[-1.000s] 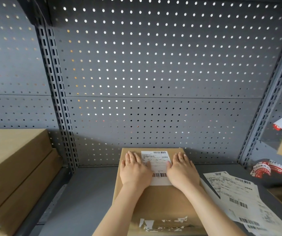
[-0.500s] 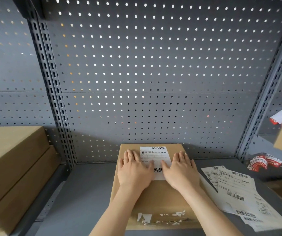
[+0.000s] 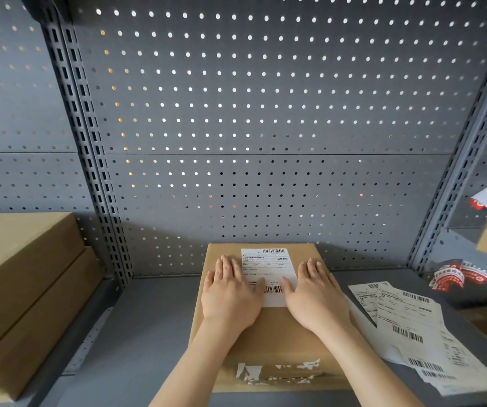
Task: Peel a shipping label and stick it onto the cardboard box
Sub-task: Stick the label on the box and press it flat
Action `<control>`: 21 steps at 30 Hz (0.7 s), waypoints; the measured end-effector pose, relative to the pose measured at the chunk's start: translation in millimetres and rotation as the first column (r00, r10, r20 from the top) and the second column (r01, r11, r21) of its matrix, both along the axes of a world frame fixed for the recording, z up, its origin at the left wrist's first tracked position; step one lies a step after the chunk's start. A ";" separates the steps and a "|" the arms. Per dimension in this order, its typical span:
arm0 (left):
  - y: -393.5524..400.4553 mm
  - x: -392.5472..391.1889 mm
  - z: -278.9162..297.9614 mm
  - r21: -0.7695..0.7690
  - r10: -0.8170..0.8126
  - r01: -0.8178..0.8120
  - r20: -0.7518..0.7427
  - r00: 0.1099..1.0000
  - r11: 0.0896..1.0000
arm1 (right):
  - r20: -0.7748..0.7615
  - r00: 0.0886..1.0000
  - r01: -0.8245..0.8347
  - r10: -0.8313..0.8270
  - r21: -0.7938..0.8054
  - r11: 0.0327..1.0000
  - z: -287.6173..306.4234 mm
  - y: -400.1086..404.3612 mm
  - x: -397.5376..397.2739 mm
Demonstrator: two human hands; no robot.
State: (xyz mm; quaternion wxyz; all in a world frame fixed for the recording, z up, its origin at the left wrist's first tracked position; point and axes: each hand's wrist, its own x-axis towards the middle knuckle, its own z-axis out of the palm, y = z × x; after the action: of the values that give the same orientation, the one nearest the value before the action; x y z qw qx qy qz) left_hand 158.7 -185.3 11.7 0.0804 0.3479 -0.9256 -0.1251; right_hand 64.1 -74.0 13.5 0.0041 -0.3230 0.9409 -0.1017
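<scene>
Item: white rectangular paper shipping label with black barcodes (image 3: 268, 276), lying flat on the top face of the brown rectangular cardboard box (image 3: 265, 333) toward its far end, between the two sets of fingers. Left hand (image 3: 230, 292) — fingers extended and spread flat, palm down on the cardboard, thumb tip reaching onto the label's left edge; gripping nothing. Right hand (image 3: 314, 292) — likewise flat and splayed, thumb on the label's right edge beside the lower barcode; gripping nothing. No lifted corner or wrinkle visible. Status, as judged: peeling and placement done; only a final press along the edges left, then withdrawal of both hands. Nearby: loose stack of white printed label sheets (image 3: 412, 327) just beyond the right little finger on the grey metal shelf (image 3: 148, 333); torn white residue strip (image 3: 277, 370) on the box behind the wrists.
</scene>
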 end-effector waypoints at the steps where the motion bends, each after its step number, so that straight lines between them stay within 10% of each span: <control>1: -2.6 2.0 0.4 0.001 -0.019 0.019 0.000 1.000 1.000 | 0.007 1.000 -0.017 0.017 0.001 1.000 0.1 2.4 -2.1; 9: -22.0 21.1 5.8 0.033 -0.164 0.166 -0.034 0.986 0.986 | 0.067 0.992 -0.104 0.106 -0.031 0.994 2.0 18.2 -16.4; 21: 24.1 18.1 2.4 0.015 0.050 -0.050 -0.022 0.998 0.999 | 0.026 0.999 0.048 -0.048 0.013 0.999 6.6 13.6 33.1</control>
State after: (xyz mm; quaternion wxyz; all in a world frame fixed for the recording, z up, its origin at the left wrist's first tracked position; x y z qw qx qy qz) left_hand 176.8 -161.2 14.1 0.0915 0.3701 -0.9148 -0.1336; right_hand 97.2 -60.5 20.1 0.0159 -0.2990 0.9488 -0.1002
